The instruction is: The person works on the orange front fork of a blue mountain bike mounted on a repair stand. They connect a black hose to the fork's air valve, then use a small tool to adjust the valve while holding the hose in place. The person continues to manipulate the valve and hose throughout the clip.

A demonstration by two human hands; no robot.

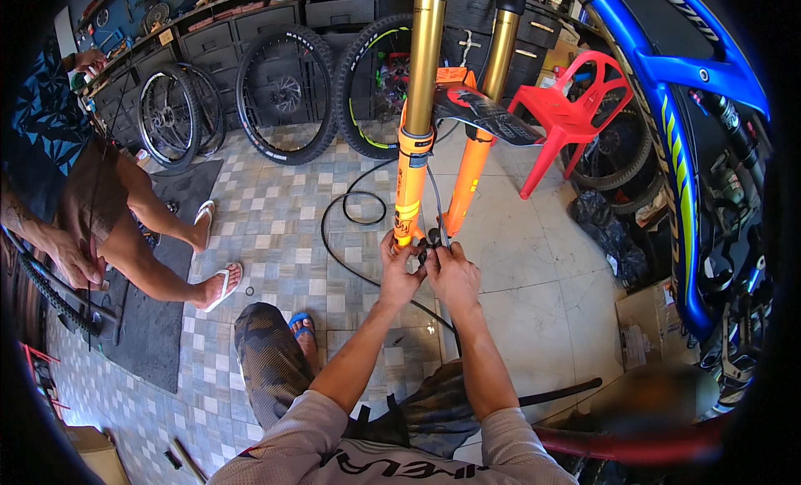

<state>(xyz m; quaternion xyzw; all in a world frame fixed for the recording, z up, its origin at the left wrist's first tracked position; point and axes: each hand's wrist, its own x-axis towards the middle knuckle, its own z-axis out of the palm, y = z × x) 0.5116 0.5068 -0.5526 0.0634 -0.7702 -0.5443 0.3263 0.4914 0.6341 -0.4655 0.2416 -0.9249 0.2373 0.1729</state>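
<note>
A bicycle suspension fork with gold upper tubes and orange lower legs [410, 180] stands in front of me, its legs pointing down. Both hands meet at the foot of its left leg. My left hand [399, 270] is closed, fingers against the leg's end and a small black part [432, 238]. From the other side, my right hand [453, 273] pinches the same part; a thin dark hose [439, 203] runs down the fork to it. The fingers hide much of the part, so its exact kind is unclear. A longer black hose [338, 251] loops on the tiles.
Left, another person stands on a dark mat [154, 318], a hand [73, 264] near a thin rod. Bicycle wheels [284, 93] lean against drawers. A red plastic chair [571, 110] stands behind the fork. A blue bicycle frame [680, 193] hangs at right above cardboard boxes [647, 331].
</note>
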